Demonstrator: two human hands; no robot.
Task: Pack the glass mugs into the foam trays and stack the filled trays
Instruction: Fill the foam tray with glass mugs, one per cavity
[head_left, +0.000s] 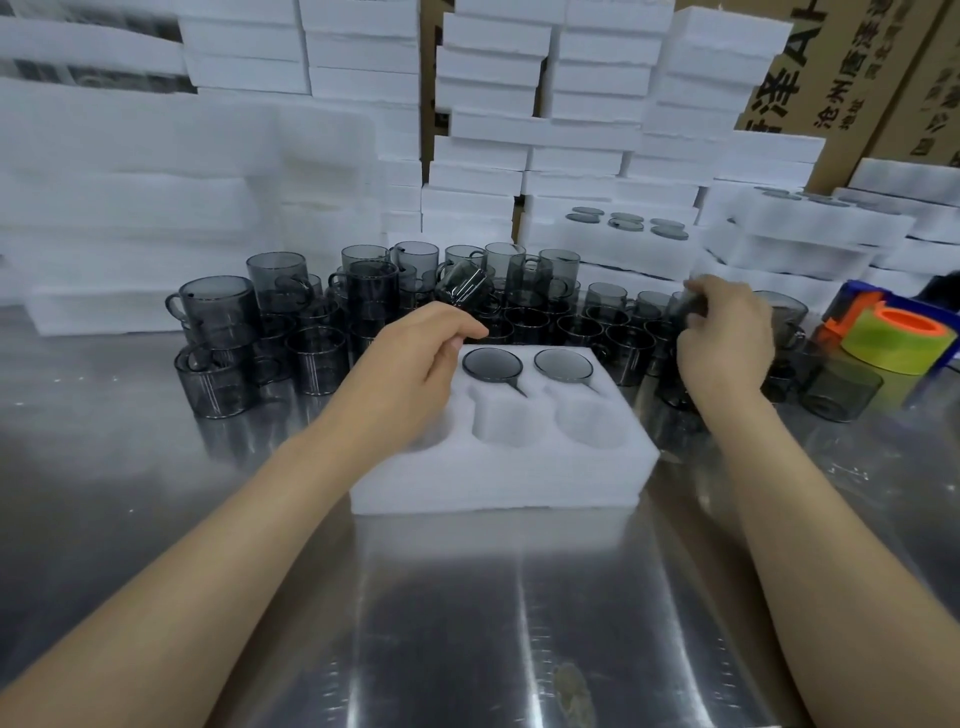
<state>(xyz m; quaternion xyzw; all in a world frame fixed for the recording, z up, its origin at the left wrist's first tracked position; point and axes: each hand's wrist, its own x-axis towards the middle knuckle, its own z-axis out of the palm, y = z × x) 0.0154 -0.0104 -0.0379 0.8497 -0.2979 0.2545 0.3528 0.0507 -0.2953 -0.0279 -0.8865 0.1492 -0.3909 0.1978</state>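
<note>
A white foam tray lies on the metal table in front of me. Two grey glass mugs sit in its back middle and back right slots; the front slots are empty. My left hand hovers over the back left slot with curled fingers, hiding that slot and whatever it may hold. My right hand grips a dark glass mug at the right side of the mug pile, which stands behind the tray.
Filled foam trays are stacked at the back right, with tall stacks of white foam and cardboard boxes behind. A tape dispenser with a yellow-green roll sits at the far right. The steel table stretches toward me.
</note>
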